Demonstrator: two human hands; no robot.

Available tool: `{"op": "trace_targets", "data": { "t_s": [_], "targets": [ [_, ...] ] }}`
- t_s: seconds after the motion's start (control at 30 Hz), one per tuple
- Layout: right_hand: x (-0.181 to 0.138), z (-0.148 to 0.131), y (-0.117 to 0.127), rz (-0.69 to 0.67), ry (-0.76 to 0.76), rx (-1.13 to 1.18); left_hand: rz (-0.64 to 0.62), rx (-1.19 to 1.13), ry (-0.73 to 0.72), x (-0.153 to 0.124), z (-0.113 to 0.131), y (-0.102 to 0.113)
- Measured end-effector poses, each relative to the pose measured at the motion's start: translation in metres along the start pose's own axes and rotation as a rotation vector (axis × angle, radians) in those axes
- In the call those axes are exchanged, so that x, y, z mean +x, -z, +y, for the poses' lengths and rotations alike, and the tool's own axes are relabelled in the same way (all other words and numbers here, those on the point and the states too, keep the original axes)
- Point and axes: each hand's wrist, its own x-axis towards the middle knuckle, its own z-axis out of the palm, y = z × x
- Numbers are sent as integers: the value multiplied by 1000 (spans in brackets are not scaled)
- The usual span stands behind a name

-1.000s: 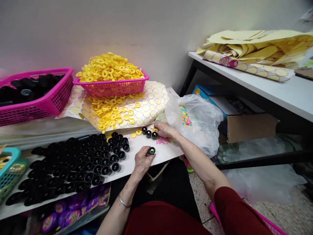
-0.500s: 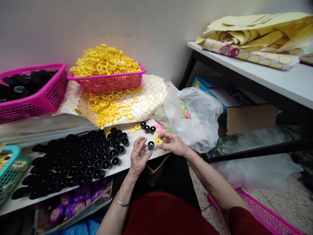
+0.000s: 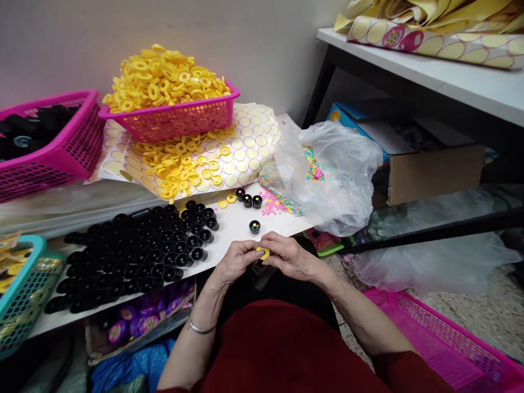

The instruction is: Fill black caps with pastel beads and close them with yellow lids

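Close to my body, both hands meet around one yellow plastic ring (image 3: pixel 264 252). My left hand (image 3: pixel 237 261) pinches its left side, and my right hand (image 3: pixel 289 254) grips it from the right; fingers hide part of it. Just beyond my fingertips a black cup (image 3: pixel 254 226) with coloured beads inside stands upright on the white table (image 3: pixel 229 225). Behind it are three more black cups (image 3: pixel 247 201) with beads showing. Loose pink beads (image 3: pixel 272 203) lie to their right. Many black cups (image 3: pixel 172 248) stand in rows to the left of my hands.
A pink basket (image 3: pixel 176 117) heaped with yellow rings stands on sticker sheets (image 3: pixel 249 147), with loose rings in front. Another pink basket (image 3: pixel 77 142) holds black parts. A plastic bag (image 3: pixel 347 174) with beads lies at right, near a cardboard box (image 3: pixel 434 172). A teal basket (image 3: pixel 36 289) is at left.
My right hand has brought the yellow ring down towards my body. My left hand has left the space beside the beaded cup and closed on the ring too. The view has shifted slightly.
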Motion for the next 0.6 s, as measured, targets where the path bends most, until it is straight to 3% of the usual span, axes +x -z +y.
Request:
{"op": "trace_targets", "data": {
  "t_s": [0.13, 0.27, 0.4, 0.6],
  "targets": [
    [1, 0, 0, -44, 14, -240, 93, -180, 109, 3, 6, -5],
    [16, 14, 0, 83, -2, -280, 352, -268, 91, 12, 11, -4],
    [36, 32, -2, 139, -72, -415, 603, -191, -8, 23, 11, 2],
    [47, 47, -10, 117, -129, -533, 632, -233, 13, 35, 2, 7]
  ]
}}
